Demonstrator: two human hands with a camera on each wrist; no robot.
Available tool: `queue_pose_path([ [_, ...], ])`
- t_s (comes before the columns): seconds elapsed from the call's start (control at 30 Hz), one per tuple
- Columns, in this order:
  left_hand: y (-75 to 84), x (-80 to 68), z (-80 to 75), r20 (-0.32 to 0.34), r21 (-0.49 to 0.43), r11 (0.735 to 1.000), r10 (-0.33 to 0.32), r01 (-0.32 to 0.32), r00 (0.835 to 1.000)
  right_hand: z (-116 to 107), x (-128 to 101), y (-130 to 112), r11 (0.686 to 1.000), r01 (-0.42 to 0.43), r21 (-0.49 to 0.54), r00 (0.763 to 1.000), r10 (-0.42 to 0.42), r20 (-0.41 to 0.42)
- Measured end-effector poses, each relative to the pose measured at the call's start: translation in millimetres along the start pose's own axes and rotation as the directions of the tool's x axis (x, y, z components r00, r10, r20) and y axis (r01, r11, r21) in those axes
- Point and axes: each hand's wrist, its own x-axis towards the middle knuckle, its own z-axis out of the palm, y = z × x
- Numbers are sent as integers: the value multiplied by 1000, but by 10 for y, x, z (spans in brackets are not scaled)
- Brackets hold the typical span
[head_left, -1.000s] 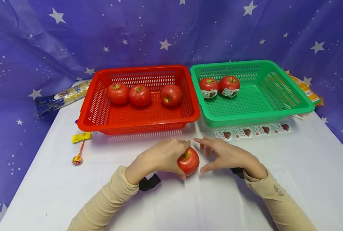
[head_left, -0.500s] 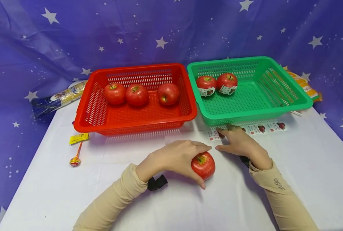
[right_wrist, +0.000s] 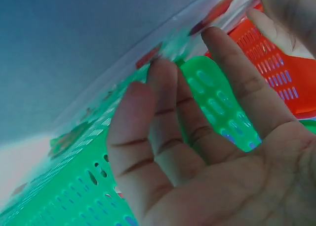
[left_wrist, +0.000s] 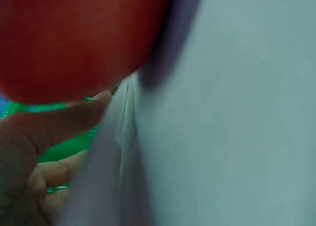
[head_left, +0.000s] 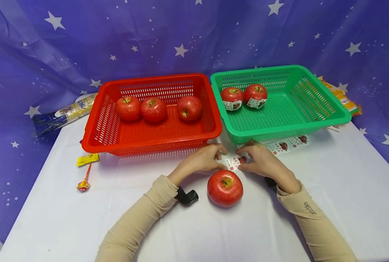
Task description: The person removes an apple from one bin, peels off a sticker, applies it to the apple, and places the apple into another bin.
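Observation:
A whole red apple (head_left: 225, 188) rests on the white cloth, with neither hand holding it. Just behind it lies a strip of apple-picture stickers (head_left: 292, 143), its near end (head_left: 234, 162) between the two hands. My right hand (head_left: 263, 162) touches this strip with its fingertips, thumb and index finger spread apart. In the right wrist view, that hand's fingers (right_wrist: 242, 82) are loosely bent against the strip. My left hand (head_left: 204, 159) is at the strip's left end, fingers apart; whether they touch it is hard to tell. The apple (left_wrist: 74, 38) looms close in the left wrist view.
A red basket (head_left: 151, 142) with three apples stands behind the left hand. Beside it, a green basket (head_left: 289, 128) holds two stickered apples. A lollipop (head_left: 83, 185), a yellow packet (head_left: 87, 159) and a noodle bag (head_left: 64, 114) lie left; an orange packet (head_left: 343, 98) lies right.
My left hand moved the apple rightward, let go of it and moved back to the strip. My right hand reached the strip, which has shifted left and nearer to me.

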Motion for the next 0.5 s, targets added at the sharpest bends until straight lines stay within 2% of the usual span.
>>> queue_pose_path([
  [0.07, -20, 26, 15, 12, -112, 994, -5, 6, 1000, -1, 2, -3, 999, -34, 39, 999, 34, 2],
  [0.13, -48, 38, 23, 10, -248, 969, -4, 7, 1000, -4, 8, -12, 994, -63, 92, 998, 64, -4],
  [0.27, -89, 48, 33, 2, -478, 878, 16, -13, 1000, -5, 14, -53, 963, -59, 264, 998, 64, -10],
  [0.4, -79, 52, 51, -12, -574, 818, 30, -31, 999, -12, 10, -105, 928, -39, 370, 999, 46, -9],
  [0.5, -51, 58, 71, -52, -592, 804, 31, -56, 998, -14, 7, -121, 932, -31, 362, 998, 47, -35],
])
